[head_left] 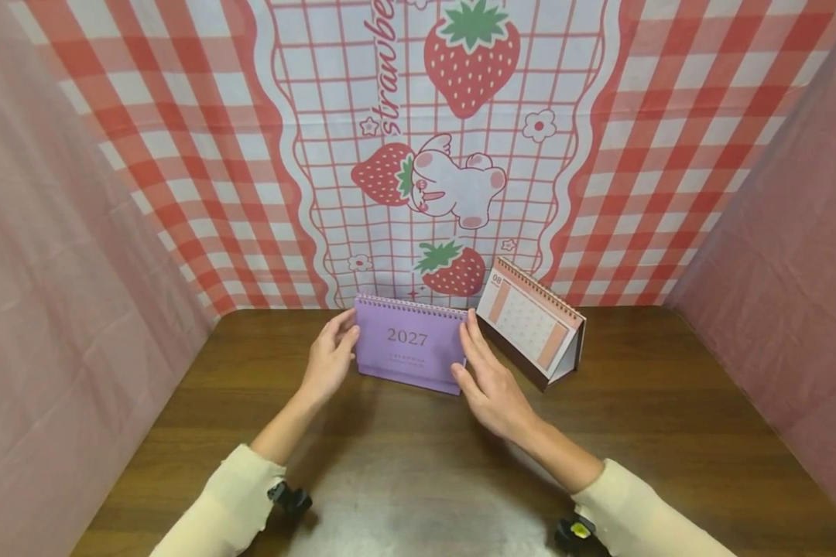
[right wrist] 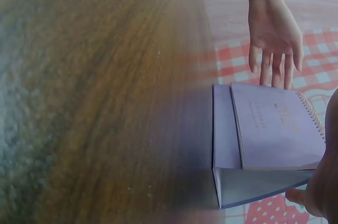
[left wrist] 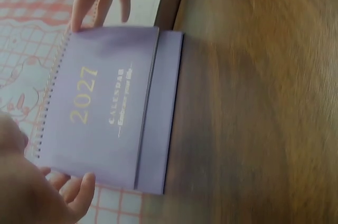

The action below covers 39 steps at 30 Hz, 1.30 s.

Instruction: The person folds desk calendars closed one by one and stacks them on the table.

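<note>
A purple 2027 desk calendar (head_left: 409, 344) stands upright on the table, its spiral binding along the top. At its left edge is my left hand (head_left: 330, 356), fingers lightly bent and touching the side. My right hand (head_left: 495, 391) is at the opposite edge, fingers extended along it. The left wrist view shows the purple cover (left wrist: 100, 108) between both hands. In the right wrist view the calendar's (right wrist: 277, 126) open triangular side faces the camera, with my right hand (right wrist: 322, 176) close beside it and my left hand (right wrist: 275, 34) at the far edge.
A white and pink calendar (head_left: 529, 321) marked 08 stands at an angle just right of the purple one, behind my right hand. The brown wooden table (head_left: 404, 480) meets a strawberry-patterned cloth (head_left: 460, 178) at the back. Pink cloth (head_left: 63, 271) hangs on both sides.
</note>
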Each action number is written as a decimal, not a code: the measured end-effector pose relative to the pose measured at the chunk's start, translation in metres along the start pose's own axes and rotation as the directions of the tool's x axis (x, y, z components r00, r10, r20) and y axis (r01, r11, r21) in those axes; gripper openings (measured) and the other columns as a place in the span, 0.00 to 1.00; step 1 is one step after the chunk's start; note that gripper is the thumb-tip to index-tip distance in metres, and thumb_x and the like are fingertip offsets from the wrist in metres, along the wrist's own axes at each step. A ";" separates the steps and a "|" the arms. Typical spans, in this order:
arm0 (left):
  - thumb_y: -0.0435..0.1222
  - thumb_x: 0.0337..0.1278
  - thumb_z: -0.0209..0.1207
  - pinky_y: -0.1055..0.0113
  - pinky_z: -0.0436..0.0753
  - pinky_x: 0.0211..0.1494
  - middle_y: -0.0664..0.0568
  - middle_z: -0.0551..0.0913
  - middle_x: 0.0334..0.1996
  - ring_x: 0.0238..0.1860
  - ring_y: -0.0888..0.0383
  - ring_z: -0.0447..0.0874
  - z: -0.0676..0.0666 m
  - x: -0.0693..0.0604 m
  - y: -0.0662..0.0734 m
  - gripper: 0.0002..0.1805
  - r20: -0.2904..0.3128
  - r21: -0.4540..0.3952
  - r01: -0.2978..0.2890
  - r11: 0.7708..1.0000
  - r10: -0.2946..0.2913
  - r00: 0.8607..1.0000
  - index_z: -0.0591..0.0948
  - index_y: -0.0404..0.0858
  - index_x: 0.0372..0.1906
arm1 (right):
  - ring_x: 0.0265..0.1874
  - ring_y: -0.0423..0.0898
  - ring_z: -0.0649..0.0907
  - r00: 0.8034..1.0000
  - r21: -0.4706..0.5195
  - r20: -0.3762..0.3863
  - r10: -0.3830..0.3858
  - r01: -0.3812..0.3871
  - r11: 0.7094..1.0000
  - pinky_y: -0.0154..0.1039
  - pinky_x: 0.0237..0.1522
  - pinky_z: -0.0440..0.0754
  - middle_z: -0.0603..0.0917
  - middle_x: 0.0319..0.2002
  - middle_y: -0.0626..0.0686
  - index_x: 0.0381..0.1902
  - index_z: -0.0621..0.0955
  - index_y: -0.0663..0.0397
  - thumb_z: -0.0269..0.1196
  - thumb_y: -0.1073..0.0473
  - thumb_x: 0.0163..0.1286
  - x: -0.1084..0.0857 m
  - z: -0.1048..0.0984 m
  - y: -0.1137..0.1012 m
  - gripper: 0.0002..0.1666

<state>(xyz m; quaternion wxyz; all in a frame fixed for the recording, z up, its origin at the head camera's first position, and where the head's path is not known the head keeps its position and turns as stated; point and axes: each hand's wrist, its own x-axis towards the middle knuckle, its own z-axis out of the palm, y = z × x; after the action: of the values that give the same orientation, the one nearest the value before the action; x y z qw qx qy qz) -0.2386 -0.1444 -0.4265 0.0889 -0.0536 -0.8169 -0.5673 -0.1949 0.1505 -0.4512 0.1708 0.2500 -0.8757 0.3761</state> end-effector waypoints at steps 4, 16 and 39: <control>0.37 0.91 0.51 0.57 0.94 0.61 0.30 0.80 0.77 0.74 0.34 0.84 0.002 -0.002 0.002 0.25 -0.065 -0.017 0.025 1.000 -0.026 0.998 0.75 0.33 0.81 | 0.93 0.61 0.56 0.999 0.007 0.016 0.034 -0.034 0.999 0.28 0.89 0.45 0.42 0.95 0.57 0.91 0.54 0.63 0.55 0.56 0.91 0.001 -0.002 -0.002 0.42; 0.37 0.92 0.49 0.47 0.91 0.71 0.38 0.78 0.81 0.77 0.35 0.83 -0.002 0.006 0.005 0.25 -0.101 -0.077 -0.039 0.996 0.031 0.994 0.75 0.35 0.82 | 0.93 0.61 0.53 0.994 0.067 0.043 0.095 -0.098 0.993 0.50 0.91 0.53 0.38 0.95 0.57 0.92 0.51 0.64 0.54 0.52 0.92 -0.006 -0.001 -0.022 0.44; 0.36 0.89 0.53 0.42 0.92 0.69 0.33 0.81 0.78 0.74 0.34 0.85 0.006 0.001 0.009 0.25 -0.087 -0.087 -0.040 0.995 0.032 0.996 0.77 0.34 0.80 | 0.93 0.64 0.55 0.996 0.057 0.016 0.090 -0.091 0.994 0.60 0.91 0.56 0.40 0.95 0.59 0.92 0.53 0.62 0.53 0.54 0.92 -0.003 -0.004 -0.010 0.42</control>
<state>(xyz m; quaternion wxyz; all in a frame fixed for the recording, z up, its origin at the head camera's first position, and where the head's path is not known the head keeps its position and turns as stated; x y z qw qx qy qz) -0.2384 -0.1355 -0.4197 0.1312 -0.0480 -0.7854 -0.6030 -0.1858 0.1487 -0.4440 0.1402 0.2175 -0.8761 0.4069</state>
